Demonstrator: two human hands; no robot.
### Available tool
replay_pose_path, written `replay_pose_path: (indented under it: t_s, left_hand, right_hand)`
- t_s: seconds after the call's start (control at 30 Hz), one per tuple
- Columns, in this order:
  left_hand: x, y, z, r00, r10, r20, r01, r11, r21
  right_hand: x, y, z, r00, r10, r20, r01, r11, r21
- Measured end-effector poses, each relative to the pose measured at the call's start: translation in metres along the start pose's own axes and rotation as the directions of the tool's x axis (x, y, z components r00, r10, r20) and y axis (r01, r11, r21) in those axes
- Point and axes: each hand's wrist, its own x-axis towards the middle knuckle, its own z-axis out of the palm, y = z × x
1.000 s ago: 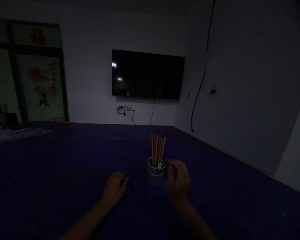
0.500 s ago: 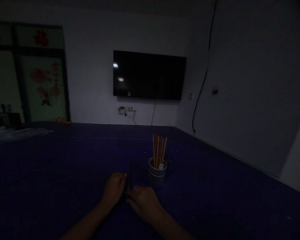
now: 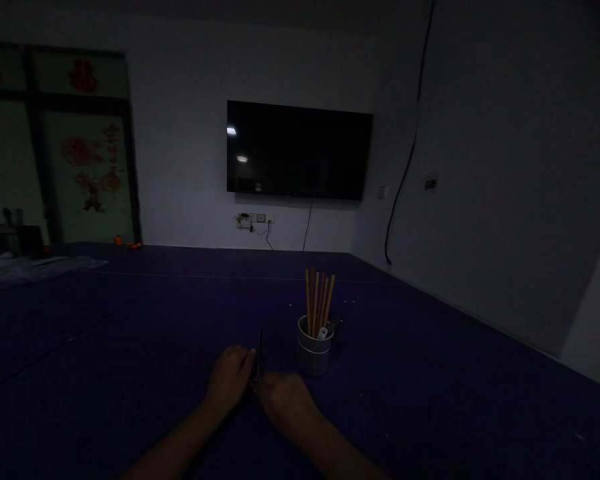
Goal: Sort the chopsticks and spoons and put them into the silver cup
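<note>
In the dim light, a thin dark object (image 3: 260, 347) points away from me between my hands; its kind is too dark to tell. My left hand (image 3: 230, 375) lies along its left side, fingers curled and thumb against it. From the right, my right hand (image 3: 285, 399) closes on its near end, knuckles up, its fingertips hidden. Beyond the right hand stands a grey cup (image 3: 314, 357) with a pale band. Several wooden chopsticks (image 3: 317, 300) rise from it, along with a white handle end (image 3: 323, 333) and a dark utensil (image 3: 334, 324).
The dark blue tabletop (image 3: 180, 320) reaches to the far wall, with small pale specks about the cup. Crumpled clear plastic (image 3: 35, 270) and small orange things (image 3: 134, 246) lie at the far left. A black television (image 3: 300, 150) hangs above wall sockets; a cable (image 3: 403, 180) runs down the right wall.
My right hand has moved left from beside the cup to the near end of the thin dark object. My left hand has stayed by that object. The view has shifted slightly.
</note>
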Motion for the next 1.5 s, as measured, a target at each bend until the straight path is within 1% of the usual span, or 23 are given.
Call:
replay_pose_path:
  t_s: [0.17,0.3,0.47,0.63,0.77,0.87,0.97,1.03,1.07,1.17,1.23,1.3,1.37,1.43,1.5]
  left_hand:
    - [0.001,0.001,-0.001,1.000,0.004,0.024,-0.005,1.000,0.019]
    - [0.000,0.003,-0.003,1.000,0.012,0.029,-0.012,1.000,0.006]
    - [-0.001,0.006,-0.003,0.999,0.012,0.036,-0.011,0.999,-0.030]
    - [-0.003,0.009,-0.003,0.997,0.061,0.052,-0.055,0.992,-0.110]
    - [-0.002,0.011,-0.004,0.997,0.070,0.013,-0.067,0.986,-0.154]
    - [-0.002,0.013,-0.008,0.995,0.084,-0.054,-0.092,0.980,-0.174]
    - [-0.002,0.014,-0.012,0.983,0.126,-0.132,-0.149,0.972,-0.183]
    - [-0.003,0.015,-0.014,0.969,0.174,-0.176,-0.202,0.966,-0.161]
    - [-0.004,0.015,-0.014,0.961,0.206,-0.186,-0.234,0.962,-0.140]
    - [-0.005,0.015,-0.013,0.923,0.336,-0.187,-0.350,0.936,-0.046]
    - [-0.005,0.015,-0.012,0.878,0.433,-0.202,-0.440,0.898,0.016]
    - [-0.005,0.015,-0.011,0.825,0.513,-0.237,-0.514,0.855,0.063]
    - [-0.005,0.015,-0.011,0.783,0.564,-0.262,-0.561,0.822,0.096]
    - [-0.005,0.016,-0.012,0.759,0.593,-0.268,-0.585,0.802,0.118]
    - [-0.006,0.016,-0.012,0.753,0.603,-0.262,-0.593,0.795,0.127]
  right_hand:
    - [0.000,0.001,0.007,0.995,-0.086,-0.054,0.084,0.996,-0.043]
    - [-0.003,0.002,0.008,0.981,-0.161,-0.108,0.156,0.986,-0.059]
    - [-0.005,0.000,0.007,0.972,-0.172,-0.158,0.159,0.983,-0.089]
    - [-0.006,-0.002,0.008,0.956,-0.199,-0.218,0.176,0.977,-0.119]
    - [-0.006,-0.001,0.004,0.949,-0.211,-0.234,0.187,0.975,-0.120]
    - [-0.005,0.000,-0.007,0.942,-0.181,-0.281,0.156,0.982,-0.111]
    - [-0.006,0.004,-0.021,0.920,-0.108,-0.376,0.100,0.994,-0.041]
    - [-0.008,0.007,-0.028,0.890,-0.002,-0.456,0.016,1.000,0.026]
    - [-0.009,0.008,-0.031,0.863,0.075,-0.499,-0.048,0.997,0.066]
    - [-0.012,0.013,-0.035,0.753,0.306,-0.582,-0.226,0.952,0.208]
    - [-0.014,0.016,-0.037,0.708,0.390,-0.589,-0.264,0.920,0.291]
    - [-0.015,0.017,-0.038,0.689,0.437,-0.577,-0.255,0.893,0.372]
    - [-0.014,0.015,-0.040,0.675,0.494,-0.548,-0.239,0.849,0.470]
    - [-0.013,0.013,-0.043,0.657,0.565,-0.500,-0.231,0.782,0.579]
    - [-0.011,0.009,-0.047,0.648,0.613,-0.452,-0.199,0.709,0.676]
